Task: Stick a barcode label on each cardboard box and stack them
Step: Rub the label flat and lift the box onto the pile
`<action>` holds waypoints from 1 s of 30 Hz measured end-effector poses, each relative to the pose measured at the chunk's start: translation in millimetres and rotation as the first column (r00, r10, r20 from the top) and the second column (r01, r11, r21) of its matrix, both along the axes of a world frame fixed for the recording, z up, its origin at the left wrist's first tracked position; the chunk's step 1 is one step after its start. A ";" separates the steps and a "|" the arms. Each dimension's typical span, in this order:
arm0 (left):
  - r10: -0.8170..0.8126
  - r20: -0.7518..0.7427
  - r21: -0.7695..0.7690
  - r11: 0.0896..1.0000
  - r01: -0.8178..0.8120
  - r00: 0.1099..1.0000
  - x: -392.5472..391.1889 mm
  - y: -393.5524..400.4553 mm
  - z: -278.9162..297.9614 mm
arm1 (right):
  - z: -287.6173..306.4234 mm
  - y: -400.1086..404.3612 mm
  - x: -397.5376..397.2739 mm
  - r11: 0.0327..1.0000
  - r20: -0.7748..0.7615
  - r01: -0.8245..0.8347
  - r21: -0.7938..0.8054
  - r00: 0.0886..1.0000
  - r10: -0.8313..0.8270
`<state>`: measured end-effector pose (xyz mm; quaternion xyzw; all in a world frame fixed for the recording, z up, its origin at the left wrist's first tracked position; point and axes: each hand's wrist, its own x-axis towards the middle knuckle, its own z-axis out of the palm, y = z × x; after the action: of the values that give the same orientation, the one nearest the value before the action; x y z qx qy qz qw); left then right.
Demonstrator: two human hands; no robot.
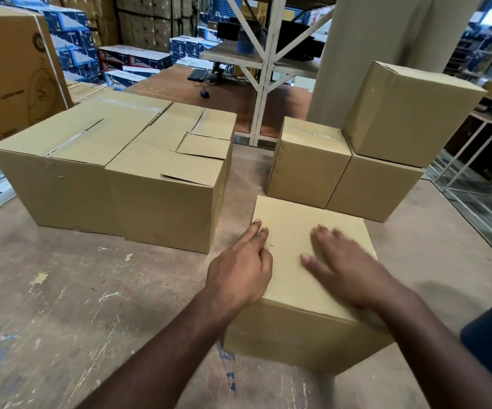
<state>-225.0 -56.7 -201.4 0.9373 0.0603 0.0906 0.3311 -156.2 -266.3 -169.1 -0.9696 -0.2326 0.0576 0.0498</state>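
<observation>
A plain cardboard box stands on the worn table right in front of me. My left hand rests on the box's left top edge, fingers extended. My right hand lies flat on the top face, palm down and blurred with motion. No barcode label shows on this box or in either hand. Two large boxes stand side by side at the left. At the right a small box stands beside another box, which carries a tilted third box.
A printed carton stands at the far left. Behind are a white shelf frame, a brown desk with a keyboard and mouse, and stacks of blue and white product boxes. A metal rack lies at the right.
</observation>
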 end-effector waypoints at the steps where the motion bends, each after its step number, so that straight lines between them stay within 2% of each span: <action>1: 0.003 0.000 0.000 1.000 -0.003 1.000 0.6 0.1 -0.5 | -6.0 2.3 -8.9 0.998 -0.050 -0.064 -0.027 0.997 0.062; 4: -0.005 0.010 0.003 1.000 0.005 1.000 1.4 0.0 -3.4 | -8.0 6.2 -37.0 0.933 -0.053 -0.356 0.060 0.932 0.359; 6: -0.016 0.009 0.002 1.000 0.016 1.000 1.8 0.1 -5.2 | -7.3 1.8 -40.6 0.899 -0.083 -0.434 0.060 0.895 0.438; 8: -0.021 0.004 -0.003 1.000 0.021 1.000 2.0 0.3 -5.8 | -10.5 -11.1 -15.1 0.949 -0.064 -0.315 0.008 0.947 0.315; 10: -0.026 0.004 -0.008 1.000 0.026 1.000 1.6 0.5 -5.9 | -10.6 -24.4 18.2 0.998 -0.037 -0.027 -0.049 0.999 0.025; 11: -0.030 0.008 -0.004 1.000 0.030 1.000 1.4 0.2 -5.9 | -11.7 -28.1 29.3 0.994 -0.022 0.093 -0.065 0.995 -0.095; 12: -0.034 0.012 0.007 0.999 0.034 0.999 1.9 0.7 -6.0 | -12.6 -25.3 31.4 0.989 -0.014 0.128 -0.071 0.992 -0.129; 13: -0.036 0.014 0.016 0.999 0.035 0.999 2.5 1.4 -6.3 | -14.6 -16.6 24.4 0.995 -0.008 0.078 -0.067 0.997 -0.079; 16: -0.038 0.018 0.019 0.999 0.038 0.999 3.7 2.0 -8.2 | -14.9 16.9 -29.5 0.965 -0.041 -0.263 0.013 0.964 0.263; 18: -0.046 0.024 0.016 0.999 0.046 0.999 4.5 3.1 -10.1 | -9.7 15.8 -39.8 0.946 -0.060 -0.320 0.041 0.945 0.322; 20: -0.047 0.024 0.002 0.999 0.047 0.999 4.0 4.2 -10.0 | -10.1 -7.1 -9.8 0.982 -0.073 -0.188 0.025 0.979 0.189; 22: -0.046 0.028 -0.016 0.999 0.047 0.999 2.0 4.6 -10.9 | -6.1 -38.0 24.4 0.996 -0.046 0.082 -0.027 0.996 -0.083; 23: -0.046 0.029 -0.014 0.999 0.047 0.998 1.1 4.8 -10.3 | -4.1 -49.2 33.2 0.985 -0.025 0.167 -0.045 0.985 -0.168; 24: -0.046 0.026 -0.006 0.999 0.046 0.999 0.1 4.6 -9.4 | -5.4 -53.2 32.7 0.984 -0.012 0.164 -0.064 0.986 -0.165; 26: -0.049 0.027 0.009 0.999 0.048 0.998 -0.2 3.8 -8.7 | -10.5 -38.3 5.1 0.996 -0.008 -0.055 -0.077 0.998 0.054; 28: -0.053 0.040 0.026 0.998 0.052 0.998 0.5 4.0 -9.4 | -10.6 -16.0 -40.0 0.955 -0.064 -0.292 -0.054 0.955 0.288; 30: -0.056 0.053 0.018 0.998 0.055 0.997 2.9 7.7 -13.5 | -14.7 -19.4 -51.0 0.928 -0.049 -0.369 -0.048 0.929 0.367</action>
<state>-222.2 -49.0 -214.9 0.9385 0.0246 0.1071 0.3274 -207.2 -285.7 -183.8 -0.9086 -0.4073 0.0915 0.0155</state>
